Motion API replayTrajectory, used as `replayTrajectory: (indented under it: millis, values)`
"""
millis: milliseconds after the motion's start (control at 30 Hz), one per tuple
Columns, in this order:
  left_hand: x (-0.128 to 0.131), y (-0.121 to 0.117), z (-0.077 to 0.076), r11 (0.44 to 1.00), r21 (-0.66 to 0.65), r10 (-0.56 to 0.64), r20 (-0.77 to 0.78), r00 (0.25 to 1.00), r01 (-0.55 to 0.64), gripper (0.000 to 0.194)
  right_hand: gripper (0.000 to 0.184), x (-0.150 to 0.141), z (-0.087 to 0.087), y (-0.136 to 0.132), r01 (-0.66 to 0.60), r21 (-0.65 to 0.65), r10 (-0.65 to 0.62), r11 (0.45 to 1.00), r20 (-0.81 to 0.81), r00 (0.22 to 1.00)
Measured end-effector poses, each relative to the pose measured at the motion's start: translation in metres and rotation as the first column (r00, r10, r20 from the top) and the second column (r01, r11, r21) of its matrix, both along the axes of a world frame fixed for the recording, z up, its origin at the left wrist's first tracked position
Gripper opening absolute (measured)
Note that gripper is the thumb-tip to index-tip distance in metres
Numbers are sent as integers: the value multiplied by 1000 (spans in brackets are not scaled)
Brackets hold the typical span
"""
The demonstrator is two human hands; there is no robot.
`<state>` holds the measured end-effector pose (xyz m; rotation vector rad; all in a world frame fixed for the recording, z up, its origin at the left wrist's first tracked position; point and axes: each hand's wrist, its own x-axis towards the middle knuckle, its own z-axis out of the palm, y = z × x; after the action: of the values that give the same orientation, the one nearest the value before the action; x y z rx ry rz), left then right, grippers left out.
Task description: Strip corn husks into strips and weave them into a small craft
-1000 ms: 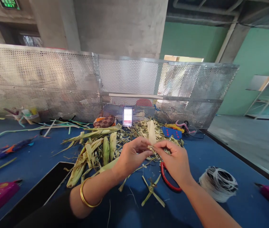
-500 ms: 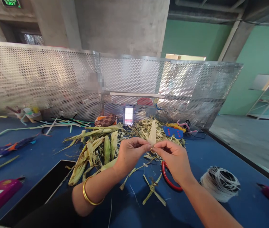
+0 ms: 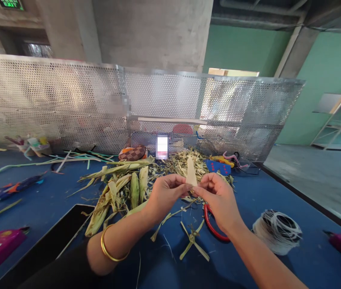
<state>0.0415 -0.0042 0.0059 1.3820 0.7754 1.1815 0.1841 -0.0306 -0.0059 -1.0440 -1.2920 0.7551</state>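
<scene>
Pale, tapering strip [image 3: 191, 170] of husk at centre, standing upright, tip away from the viewer. At its lower end, left hand [image 3: 168, 196] pinching with thumb against fingers; right hand [image 3: 218, 198] pinching the same end, close beside. Gold bangle [image 3: 106, 245] on the left forearm. Just beyond the strip, heap [image 3: 202, 162] of dry shreds; to the left, loose green and tan husks [image 3: 134, 189]. Nearer the viewer, flat on the blue surface [image 3: 158, 267], small cross [image 3: 191, 239] of husk pieces; beside it, red handle [image 3: 212, 229], partly under the right forearm. Farther right, roll [image 3: 276, 233] of white cord. At either side edge, magenta tool [image 3: 0, 247] with white labels, too blurred to read. Behind the husks, brown checked pouch [image 3: 132, 153], with lit phone [image 3: 162, 146], its screen pixelated and unreadable. Across the back, perforated metal screen [image 3: 164, 94]. Top left, green sign [image 3: 10, 4], partly cut off, reading "EXIT".
</scene>
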Motion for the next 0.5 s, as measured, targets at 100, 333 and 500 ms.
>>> replayTrajectory:
  millis: [100, 333, 500]
  values:
    - [-1, 0, 4, 999, -13, -34, -11, 999, 34, 14, 15, 2, -1, 0, 9, 114, -27, 993, 159, 987]
    - [-3, 0, 3, 972, -198, -109, 90, 990, 125, 18, 9, 6, -1, -3, -5, 427, -216, 904, 467, 858]
    - [-5, 2, 0, 921, -332, -145, 194, 970, 204, 20, 14, 8, -2, -2, -75, 529, -246, 845, 509, 825]
